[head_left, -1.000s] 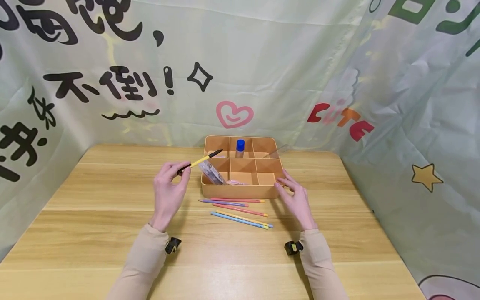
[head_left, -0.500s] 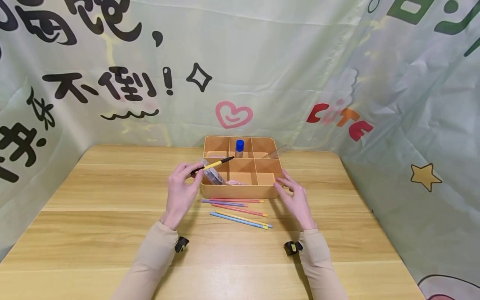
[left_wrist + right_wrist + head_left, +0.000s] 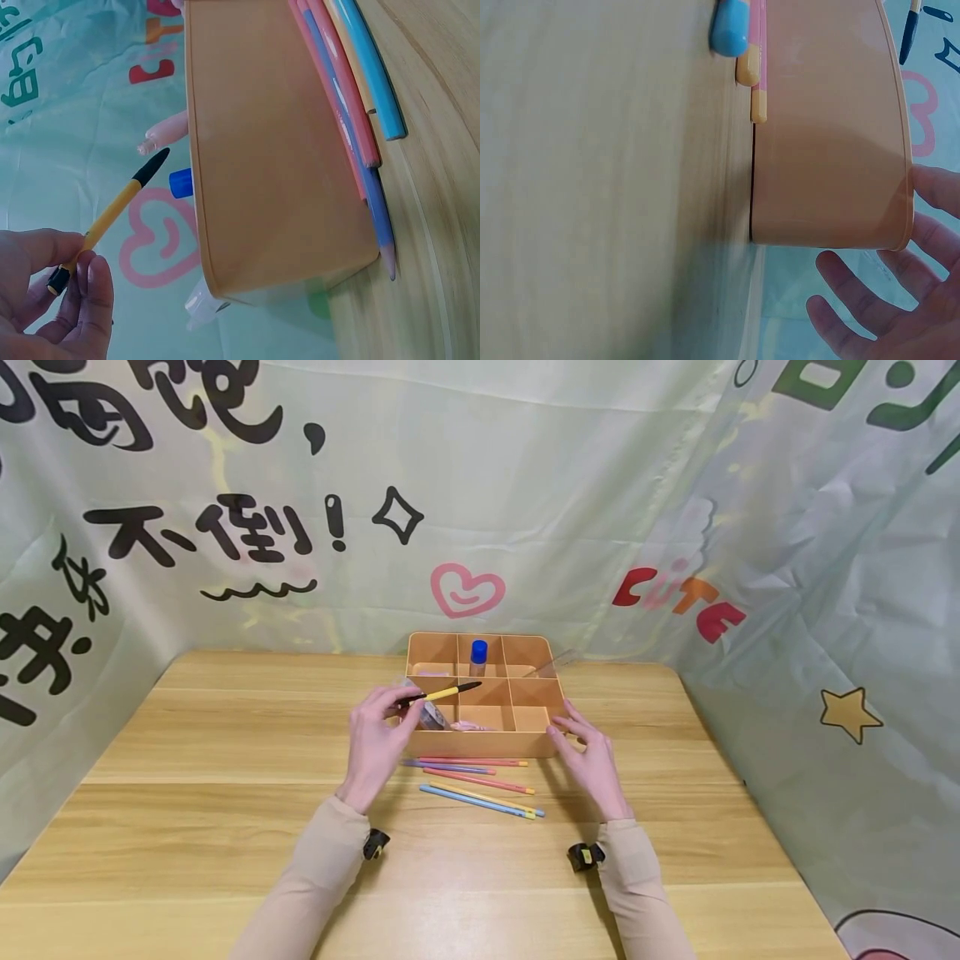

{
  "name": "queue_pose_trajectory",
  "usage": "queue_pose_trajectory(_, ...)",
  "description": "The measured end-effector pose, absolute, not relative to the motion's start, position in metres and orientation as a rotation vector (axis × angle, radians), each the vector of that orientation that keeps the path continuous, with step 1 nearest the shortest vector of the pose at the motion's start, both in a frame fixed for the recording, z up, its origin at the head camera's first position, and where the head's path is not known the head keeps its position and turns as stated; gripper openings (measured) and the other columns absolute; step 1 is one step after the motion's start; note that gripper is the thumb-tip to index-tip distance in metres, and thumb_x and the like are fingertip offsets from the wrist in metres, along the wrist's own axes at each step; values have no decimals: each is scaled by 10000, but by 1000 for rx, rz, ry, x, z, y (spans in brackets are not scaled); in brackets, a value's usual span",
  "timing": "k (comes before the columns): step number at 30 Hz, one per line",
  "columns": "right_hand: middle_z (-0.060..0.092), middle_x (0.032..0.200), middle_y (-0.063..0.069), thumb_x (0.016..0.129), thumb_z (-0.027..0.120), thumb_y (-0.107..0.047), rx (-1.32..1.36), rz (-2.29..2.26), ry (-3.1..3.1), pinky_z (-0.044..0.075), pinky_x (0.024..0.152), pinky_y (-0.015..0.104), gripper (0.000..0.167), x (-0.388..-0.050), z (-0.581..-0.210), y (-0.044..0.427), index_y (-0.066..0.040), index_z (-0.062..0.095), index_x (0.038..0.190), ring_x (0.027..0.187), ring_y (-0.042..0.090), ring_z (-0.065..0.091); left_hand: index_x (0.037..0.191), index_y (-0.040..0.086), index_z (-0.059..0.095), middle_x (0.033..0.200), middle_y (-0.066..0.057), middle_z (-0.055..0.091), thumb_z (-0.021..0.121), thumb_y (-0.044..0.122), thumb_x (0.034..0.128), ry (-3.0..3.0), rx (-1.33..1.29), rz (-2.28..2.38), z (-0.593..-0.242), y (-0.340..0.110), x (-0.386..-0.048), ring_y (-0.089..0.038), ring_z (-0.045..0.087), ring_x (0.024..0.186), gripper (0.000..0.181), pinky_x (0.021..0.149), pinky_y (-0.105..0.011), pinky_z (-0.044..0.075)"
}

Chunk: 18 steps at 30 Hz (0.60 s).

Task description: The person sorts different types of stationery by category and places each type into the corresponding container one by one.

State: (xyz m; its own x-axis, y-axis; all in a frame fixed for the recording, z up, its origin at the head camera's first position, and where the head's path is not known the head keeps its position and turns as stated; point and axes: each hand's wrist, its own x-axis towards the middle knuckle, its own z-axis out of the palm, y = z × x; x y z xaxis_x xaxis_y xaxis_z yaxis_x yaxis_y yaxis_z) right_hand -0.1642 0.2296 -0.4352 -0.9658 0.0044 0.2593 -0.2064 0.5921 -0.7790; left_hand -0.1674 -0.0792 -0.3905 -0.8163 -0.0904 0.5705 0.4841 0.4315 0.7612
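Desk [image 3: 480, 893]: wood-grained; carries all items below.
Pencils [image 3: 479, 780]: loose coloured group, lying before the front wall of the box [image 3: 480, 745]; the forearm should pass above them.
Right grip [image 3: 592, 764]: fingers loosely bent at the box's right front corner, seemingly touching it, clasping nothing. Advised: light steadying pressure, no push that would tip the box.
Left grip [image 3: 375, 743]: thumb and fingers pinch the pen [image 3: 442, 693] by its rear end.
Pen: yellow barrel, black ends; held above the rim, apart from the box, tip to the right and slightly away. Step in hand, by judgement: setting it into a compartment. Advised: steepen it before lowering, as held this flat it would probably catch a divider; release once the tip meets the floor.
Box: tan, six compartments, two rows of three.
Clear packet [image 3: 433, 718]: front left compartment, tilted; lower the pen clear of it.
Pink item [image 3: 471, 725]: low in the front row; full outline hidden.
Blue-capped tube [image 3: 478, 658]: back middle compartment, upright; avoid knocking with the tip.
Clear strip [image 3: 555, 664]: back right, leaning out past the rim.
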Motion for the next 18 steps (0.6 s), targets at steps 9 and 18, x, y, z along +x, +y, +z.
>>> queue_pose_trajectory(9, 414, 1592, 140, 995, 640, -244, 184, 1294, -2585, 442, 1104, 623, 408, -166, -438, 231, 46, 644, 1282, 1425, 414, 449, 992, -14, 760, 897, -128, 730, 740, 19, 889, -2158, -366, -1381, -392, -70, -171, -190, 676, 732, 110, 648, -116, 535)
queue_pose_trajectory(18, 409, 1600, 121, 993, 645, -268, 164, 1318, -2589, 439, 1121, 602, 417, -165, -436, 230, 26, 648, 1288, 1440, 404, 435, 993, -11, 763, 854, -132, 729, 736, 33, 897, -2207, -369, -1362, -395, -60, -176, -208, 702, 706, 109, 616, -162, 541)
